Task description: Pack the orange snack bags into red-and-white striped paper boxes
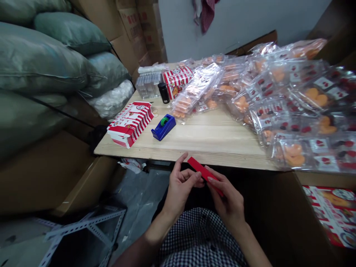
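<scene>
A flat, narrow red strip [200, 170] slants just in front of the table's front edge, above my lap. My right hand [228, 196] grips its lower right end between thumb and fingers. My left hand [180, 185] pinches the strip's lower edge with the thumb and curled fingers, while its index finger points up past the strip's far end. What the strip is made of cannot be made out. Beyond my hands, on the table, stands a blue tape dispenser [164, 128] with a green core. Left of it lies a stack of red-and-white striped printed cartons [130, 124].
Clear plastic packs with orange pieces [294, 154] pile over the table's [217, 135] right side. Behind the dispenser stand a black bottle [164, 93], another striped carton [178, 79] and clear boxes [149, 83]. Large sacks [41, 59] rise at left; an open cardboard box [303, 178] is at right.
</scene>
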Demonstrator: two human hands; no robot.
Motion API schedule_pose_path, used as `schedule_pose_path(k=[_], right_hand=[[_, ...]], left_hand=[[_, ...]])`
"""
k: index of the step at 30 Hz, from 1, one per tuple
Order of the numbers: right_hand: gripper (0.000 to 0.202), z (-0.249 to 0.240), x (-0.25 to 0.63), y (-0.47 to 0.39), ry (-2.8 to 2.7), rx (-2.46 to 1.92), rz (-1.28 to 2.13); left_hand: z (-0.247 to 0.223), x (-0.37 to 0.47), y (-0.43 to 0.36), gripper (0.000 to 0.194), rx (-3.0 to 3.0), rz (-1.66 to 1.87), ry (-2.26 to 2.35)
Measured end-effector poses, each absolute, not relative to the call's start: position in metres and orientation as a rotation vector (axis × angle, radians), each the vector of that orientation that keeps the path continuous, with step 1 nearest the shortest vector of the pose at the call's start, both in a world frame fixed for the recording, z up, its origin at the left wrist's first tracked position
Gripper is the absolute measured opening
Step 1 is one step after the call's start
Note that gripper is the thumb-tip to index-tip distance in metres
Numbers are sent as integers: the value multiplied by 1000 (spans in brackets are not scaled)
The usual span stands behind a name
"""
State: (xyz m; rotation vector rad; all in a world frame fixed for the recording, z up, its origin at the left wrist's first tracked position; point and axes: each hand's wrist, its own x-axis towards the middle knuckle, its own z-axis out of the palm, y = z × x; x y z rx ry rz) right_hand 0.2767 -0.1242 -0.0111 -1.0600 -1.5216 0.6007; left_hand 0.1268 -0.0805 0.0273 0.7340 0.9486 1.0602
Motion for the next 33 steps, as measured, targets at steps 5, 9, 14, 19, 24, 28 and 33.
schedule_pose_path(k=[5, 9, 14, 19, 24, 28, 33], right_hand=[[48, -8, 281, -127, -1539, -1081, 600], [42, 2, 288, -129, -1492, -1079, 656], [23, 18, 296, -129, -1308, -1139, 903], [10, 25, 307, -117, -1136, -1218, 1077], [21, 15, 316, -107, -964, -1238, 1259], [30, -3, 315, -94, -699, -1140, 1408], [45, -29, 327, -58, -445, -1125, 1281]], left_hand=[[20, 130, -77, 85, 734, 971, 981], [11, 131, -71, 84, 961, 979, 1120], [11, 121, -63, 66, 1696, 1429, 1289], [27, 109, -42, 33, 2322, 1214, 790], [24, 109, -32, 33, 2189, 944, 735], [1, 110, -34, 45, 1909, 819, 832], [-21, 104, 13, 69, 1844, 804, 993]])
